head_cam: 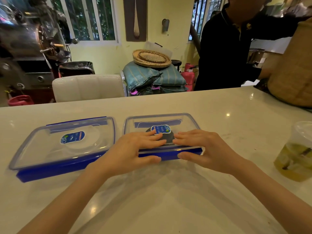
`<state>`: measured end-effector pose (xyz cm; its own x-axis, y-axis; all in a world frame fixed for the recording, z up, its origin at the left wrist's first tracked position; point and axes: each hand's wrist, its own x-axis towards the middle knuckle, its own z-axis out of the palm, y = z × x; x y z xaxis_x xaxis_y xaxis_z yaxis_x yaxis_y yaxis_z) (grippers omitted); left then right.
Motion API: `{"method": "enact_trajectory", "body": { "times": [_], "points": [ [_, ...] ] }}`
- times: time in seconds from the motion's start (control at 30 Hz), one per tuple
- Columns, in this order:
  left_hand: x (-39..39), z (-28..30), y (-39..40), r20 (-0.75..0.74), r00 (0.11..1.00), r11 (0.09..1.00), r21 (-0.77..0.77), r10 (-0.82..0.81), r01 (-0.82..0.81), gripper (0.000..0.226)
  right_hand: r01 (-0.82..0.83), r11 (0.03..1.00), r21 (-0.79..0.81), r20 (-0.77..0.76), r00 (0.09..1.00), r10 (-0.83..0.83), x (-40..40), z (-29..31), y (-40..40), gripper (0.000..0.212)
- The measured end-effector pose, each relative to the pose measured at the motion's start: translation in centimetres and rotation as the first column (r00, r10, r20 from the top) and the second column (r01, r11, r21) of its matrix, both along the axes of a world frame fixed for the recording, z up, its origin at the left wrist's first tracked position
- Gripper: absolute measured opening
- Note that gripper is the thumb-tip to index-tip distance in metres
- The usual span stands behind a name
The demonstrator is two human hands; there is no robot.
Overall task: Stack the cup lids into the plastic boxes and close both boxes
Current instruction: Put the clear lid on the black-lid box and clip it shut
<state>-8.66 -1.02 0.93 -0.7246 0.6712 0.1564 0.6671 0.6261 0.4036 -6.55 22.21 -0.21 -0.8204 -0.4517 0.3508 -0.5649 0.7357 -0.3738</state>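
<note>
Right box (163, 132), dark cup lids (167, 138) inside, just beside left box (62, 144) at mid-countertop (168, 191), toward its near edge. Left hand (133, 149) and right hand (202, 149) spread flat on its cover, thumbs pushing near blue clasp (168, 155). Risks: uneven pressing leaving far clasp unlatched, box skidding toward far edge.

- Two clear boxes with blue clips, side by side on pale counter (168, 191).
- Left box (55, 149): cover on, pale lids (84, 139) inside.
- Right box (162, 125): cover on, dark lids (167, 137) inside.
- Left hand (133, 149), right hand (206, 147): fingers flat on right box cover, thumbs against near blue clip (168, 155).
- Cup (297, 152) of yellow drink at far right.
</note>
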Motion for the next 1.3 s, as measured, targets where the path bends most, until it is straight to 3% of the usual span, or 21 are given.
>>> {"method": "enact_trajectory", "body": {
  "times": [0.37, 0.5, 0.67, 0.83, 0.93, 1.1, 1.3],
  "points": [
    [-0.3, 0.5, 0.1, 0.019, 1.0, 0.999, -0.032, -0.005, 0.006, 0.046, -0.002, 0.998, -0.068, 0.041, 0.999, 0.005, -0.4, -0.3, 0.2, 0.049],
    [-0.4, 1.1, 0.1, 0.042, 0.999, 0.999, -0.039, 0.0, 0.002, 0.047, 0.001, 0.993, -0.12, 0.15, 0.989, 0.018, -0.7, 0.6, 0.1, 0.042],
    [-3.0, 3.5, 0.5, 0.237, 0.971, 1.0, 0.013, 0.018, -0.022, 0.033, 0.05, 0.983, -0.179, 0.227, 0.974, -0.009, -3.2, 3.4, -0.6, 0.016],
    [-7.5, 4.1, 1.5, 0.074, 0.984, 0.981, 0.099, 0.163, -0.169, 0.027, 0.126, 0.984, -0.128, 0.078, 0.99, -0.117, -9.0, 3.7, -1.1, 0.019],
    [-10.2, 3.5, 1.9, 0.005, 0.966, 0.965, -0.035, 0.26, -0.26, 0.032, 0.142, 0.99, -0.013, 0.131, 0.982, -0.139, -12.0, 3.0, -1.0, 0.026],
    [-12.5, 2.1, 1.5, 0.269, 0.918, 0.942, -0.243, 0.293, -0.23, 0.047, 0.112, 0.992, 0.05, 0.321, 0.939, -0.122, -13.9, 2.2, -1.2, 0.033],
    [-12.8, 1.6, 1.3, 0.444, 0.856, 0.957, -0.229, 0.266, -0.178, 0.052, 0.128, 0.99, 0.057, 0.384, 0.913, -0.14, -13.5, 0.9, -1.4, 0.038]
  ]
}}
